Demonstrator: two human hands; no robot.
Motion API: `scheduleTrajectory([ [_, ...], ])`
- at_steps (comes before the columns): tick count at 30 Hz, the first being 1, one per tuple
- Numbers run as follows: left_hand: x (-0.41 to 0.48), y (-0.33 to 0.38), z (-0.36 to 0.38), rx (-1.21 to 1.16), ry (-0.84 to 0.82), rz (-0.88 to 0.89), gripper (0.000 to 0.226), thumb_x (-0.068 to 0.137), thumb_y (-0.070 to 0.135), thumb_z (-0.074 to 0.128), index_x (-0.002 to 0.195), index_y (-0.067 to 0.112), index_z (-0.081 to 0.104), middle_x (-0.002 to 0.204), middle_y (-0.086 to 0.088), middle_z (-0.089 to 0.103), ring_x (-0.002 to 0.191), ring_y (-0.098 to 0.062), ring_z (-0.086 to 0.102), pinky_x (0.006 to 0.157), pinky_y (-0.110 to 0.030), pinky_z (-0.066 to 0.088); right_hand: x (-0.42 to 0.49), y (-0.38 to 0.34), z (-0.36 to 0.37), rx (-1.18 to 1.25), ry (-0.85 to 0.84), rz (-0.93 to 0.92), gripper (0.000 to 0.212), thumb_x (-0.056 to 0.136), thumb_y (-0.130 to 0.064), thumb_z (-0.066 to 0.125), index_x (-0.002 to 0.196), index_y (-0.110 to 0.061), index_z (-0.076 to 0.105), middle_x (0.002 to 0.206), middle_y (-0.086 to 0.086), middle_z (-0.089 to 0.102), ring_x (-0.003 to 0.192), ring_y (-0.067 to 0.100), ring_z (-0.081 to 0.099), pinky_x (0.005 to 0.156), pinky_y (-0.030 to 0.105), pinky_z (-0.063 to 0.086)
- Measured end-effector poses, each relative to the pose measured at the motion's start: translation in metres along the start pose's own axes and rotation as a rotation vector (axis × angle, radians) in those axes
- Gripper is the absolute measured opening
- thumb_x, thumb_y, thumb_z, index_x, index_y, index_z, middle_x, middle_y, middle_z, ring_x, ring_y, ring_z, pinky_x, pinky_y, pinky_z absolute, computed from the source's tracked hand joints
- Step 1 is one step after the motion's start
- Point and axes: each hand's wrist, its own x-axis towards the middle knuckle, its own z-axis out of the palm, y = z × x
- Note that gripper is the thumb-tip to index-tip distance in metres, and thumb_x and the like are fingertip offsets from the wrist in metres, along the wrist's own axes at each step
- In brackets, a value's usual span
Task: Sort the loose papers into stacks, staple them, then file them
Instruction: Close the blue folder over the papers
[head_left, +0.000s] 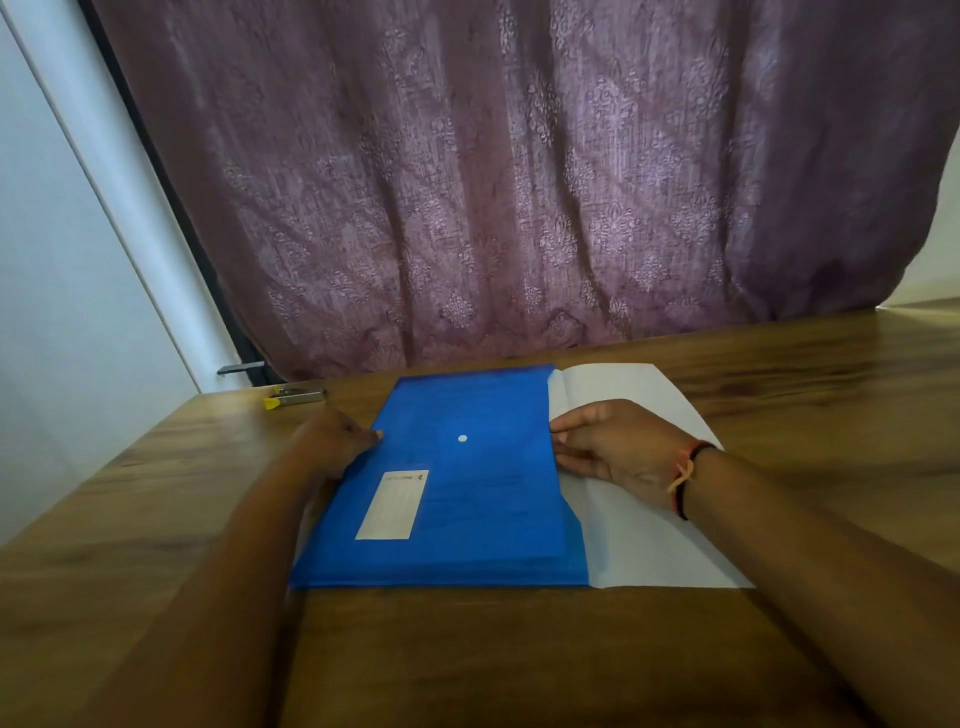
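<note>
one worktop (519, 649), one blue folder (483, 519), one white label (393, 504), one sheaf of white paper (649, 540) at 3 o'clock, one stapler (296, 397) at 10 o'clock, two hands, left (337, 441) and right (618, 452), one curtain (519, 182)

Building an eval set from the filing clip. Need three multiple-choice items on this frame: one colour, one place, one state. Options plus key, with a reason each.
1. What colour is the folder?
A. Red
B. Blue
C. Green

2. Where is the stapler?
A. On top of the folder
B. On the papers
C. On the table at far left, beyond the left hand

3. How do the papers sit?
A. Fully inside the folder
B. Partway out of the folder's right side
C. Spread loose, apart from the folder

Key:
1 B, the cover is plainly blue.
2 C, it lies on bare wood near the table's far left corner, apart from the folder.
3 B, white sheets jut out from the folder's right side.
</note>
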Motion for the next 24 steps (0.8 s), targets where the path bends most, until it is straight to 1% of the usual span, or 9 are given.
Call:
scheduleTrajectory([
  [3,0.001,-0.003,0.002,-0.027,0.0,0.002,0.033,0.094,0.029,0.071,0.074,0.005,0.06,0.069,-0.011,0.055,0.062,-0.021,0.051,0.062,-0.03,0.042,-0.001,-0.002,-0.001,0.036,0.01,0.017,0.013,0.097,0.001,0.058,0.105,0.002,0.068,0.095,0.014,0.077,0.086,0.02,0.075,0.072,0.028,0.062],
  [5,0.001,-0.003,0.001,-0.033,-0.002,0.006,0.034,0.092,0.03,0.073,0.072,0.006,0.06,0.066,-0.011,0.055,0.061,-0.022,0.051,0.064,-0.031,0.042,-0.001,-0.001,0.0,0.046,0.017,0.015,0.014,0.094,0.001,0.063,0.107,0.003,0.067,0.099,0.014,0.076,0.089,0.022,0.075,0.073,0.029,0.062],
  [7,0.002,-0.005,0.002,-0.031,-0.012,0.009,0.035,0.091,0.032,0.075,0.072,0.005,0.061,0.066,-0.011,0.055,0.06,-0.022,0.051,0.066,-0.033,0.044,0.001,0.003,0.001,0.069,0.036,0.022,0.021,0.089,0.004,0.067,0.11,0.003,0.066,0.105,0.017,0.074,0.093,0.026,0.074,0.074,0.032,0.062],
  [11,0.001,-0.003,0.003,-0.044,-0.02,0.011,0.035,0.089,0.035,0.077,0.084,0.001,0.069,0.074,-0.013,0.062,0.067,-0.023,0.056,0.073,-0.037,0.051,0.002,0.009,0.01,0.098,0.09,-0.026,0.021,0.087,0.005,0.069,0.108,0.002,0.065,0.104,0.017,0.074,0.093,0.028,0.074,0.075,0.035,0.063],
  [13,0.0,-0.003,0.004,-0.059,-0.023,0.013,0.034,0.088,0.034,0.078,0.085,0.002,0.069,0.077,-0.013,0.063,0.069,-0.022,0.058,0.078,-0.039,0.054,0.005,0.011,0.012,0.097,0.121,-0.063,0.025,0.087,0.003,0.07,0.111,0.0,0.065,0.108,0.017,0.072,0.097,0.03,0.073,0.081,0.04,0.062],
  [15,0.0,-0.003,0.005,-0.066,-0.024,0.016,0.032,0.088,0.034,0.077,0.081,0.004,0.067,0.078,-0.013,0.063,0.071,-0.022,0.058,0.082,-0.041,0.055,0.006,0.011,0.011,0.091,0.129,-0.08,0.029,0.088,0.0,0.071,0.116,-0.002,0.064,0.111,0.017,0.071,0.098,0.03,0.072,0.084,0.043,0.061],
  [17,0.0,-0.003,0.005,-0.065,-0.02,0.019,0.033,0.088,0.033,0.077,0.075,0.007,0.062,0.078,-0.012,0.062,0.072,-0.023,0.058,0.087,-0.044,0.057,0.004,0.01,0.009,0.067,0.125,-0.092,0.027,0.088,-0.003,0.072,0.115,-0.003,0.065,0.109,0.016,0.073,0.096,0.028,0.073,0.081,0.041,0.062],
  [19,0.0,-0.003,0.004,-0.067,-0.018,0.022,0.034,0.088,0.033,0.078,0.073,0.008,0.061,0.077,-0.012,0.061,0.073,-0.023,0.058,0.088,-0.045,0.057,0.001,0.008,0.008,0.038,0.133,-0.099,0.024,0.088,-0.003,0.072,0.111,-0.003,0.067,0.105,0.015,0.074,0.093,0.027,0.074,0.074,0.035,0.063],
  [24,0.0,-0.003,0.004,-0.065,-0.031,0.02,0.033,0.086,0.034,0.079,0.078,0.006,0.065,0.08,-0.015,0.064,0.075,-0.025,0.059,0.088,-0.046,0.057,-0.001,0.005,0.009,0.019,0.181,-0.091,0.026,0.084,0.002,0.074,0.109,-0.001,0.066,0.103,0.016,0.072,0.086,0.024,0.074,0.061,0.026,0.06],
])
